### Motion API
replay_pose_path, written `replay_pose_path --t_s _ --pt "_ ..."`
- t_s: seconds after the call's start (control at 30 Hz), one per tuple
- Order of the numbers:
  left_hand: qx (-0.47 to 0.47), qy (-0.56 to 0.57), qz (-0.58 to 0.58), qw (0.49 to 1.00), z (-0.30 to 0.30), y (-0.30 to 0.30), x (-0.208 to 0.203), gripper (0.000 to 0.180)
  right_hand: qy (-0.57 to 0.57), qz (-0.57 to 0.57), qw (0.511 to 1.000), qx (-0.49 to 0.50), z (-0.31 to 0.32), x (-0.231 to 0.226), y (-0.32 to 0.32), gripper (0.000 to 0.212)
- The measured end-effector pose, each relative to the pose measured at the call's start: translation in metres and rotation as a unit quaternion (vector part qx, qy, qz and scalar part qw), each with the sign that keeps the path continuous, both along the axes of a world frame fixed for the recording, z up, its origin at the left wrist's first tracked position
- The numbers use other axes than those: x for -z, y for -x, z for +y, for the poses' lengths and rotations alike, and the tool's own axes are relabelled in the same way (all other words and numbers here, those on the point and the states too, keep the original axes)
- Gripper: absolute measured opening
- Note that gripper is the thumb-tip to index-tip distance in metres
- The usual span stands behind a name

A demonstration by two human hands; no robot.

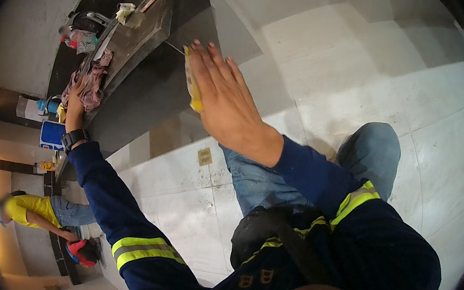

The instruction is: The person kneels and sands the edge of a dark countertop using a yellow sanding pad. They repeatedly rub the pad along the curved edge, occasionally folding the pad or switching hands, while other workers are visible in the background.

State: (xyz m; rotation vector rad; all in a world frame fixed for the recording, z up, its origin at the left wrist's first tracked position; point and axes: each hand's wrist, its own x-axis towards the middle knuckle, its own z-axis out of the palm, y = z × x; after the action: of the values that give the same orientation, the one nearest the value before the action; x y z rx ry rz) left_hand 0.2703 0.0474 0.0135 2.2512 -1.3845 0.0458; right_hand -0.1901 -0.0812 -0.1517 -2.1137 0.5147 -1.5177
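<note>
My right hand (225, 97) is stretched out flat, fingers together and pointing away from me. Its palm side presses a thin yellow sponge or pad (193, 89) toward the dark front panel (151, 91) of a counter. Only the yellow edge of that pad shows beside the index finger. Over at the left, my left hand (74, 101) reaches to the counter's edge and is closed at a crumpled pinkish rag (91, 86); its fingertips are partly hidden there. A black watch (74, 139) is on that wrist.
Along the dark countertop (137, 38) lie a pale crumpled cloth (125, 13), a clear plastic bag (84, 41) and a blue-and-white container (52, 134). A floor drain (205, 156) is set in the pale tiles. A person in a yellow shirt (36, 210) bends over at the far left.
</note>
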Motion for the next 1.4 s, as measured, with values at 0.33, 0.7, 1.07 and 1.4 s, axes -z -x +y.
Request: replay_pose_path --t_s 0.33,0.7,1.07,1.4 --pt "0.117 -0.072 -0.216 0.967 0.017 -0.003 -0.008 0.049 -0.008 0.042 0.999 -0.018 0.002 -0.015 0.014 0.067" --pt "0.027 0.076 -0.329 0.941 0.004 0.09 -0.034 0.04 -0.095 0.195 0.976 -0.029 -0.025 0.048 0.026 0.07" --pt "0.065 -0.226 -0.473 0.849 -0.041 0.441 0.048 0.085 -0.319 -0.075 0.942 -0.077 -0.136 0.083 0.06 0.056" --pt "-0.042 -0.319 -0.596 0.736 -0.061 0.454 0.028 0.088 -0.311 -0.106 0.936 -0.127 -0.128 0.084 0.063 0.052"
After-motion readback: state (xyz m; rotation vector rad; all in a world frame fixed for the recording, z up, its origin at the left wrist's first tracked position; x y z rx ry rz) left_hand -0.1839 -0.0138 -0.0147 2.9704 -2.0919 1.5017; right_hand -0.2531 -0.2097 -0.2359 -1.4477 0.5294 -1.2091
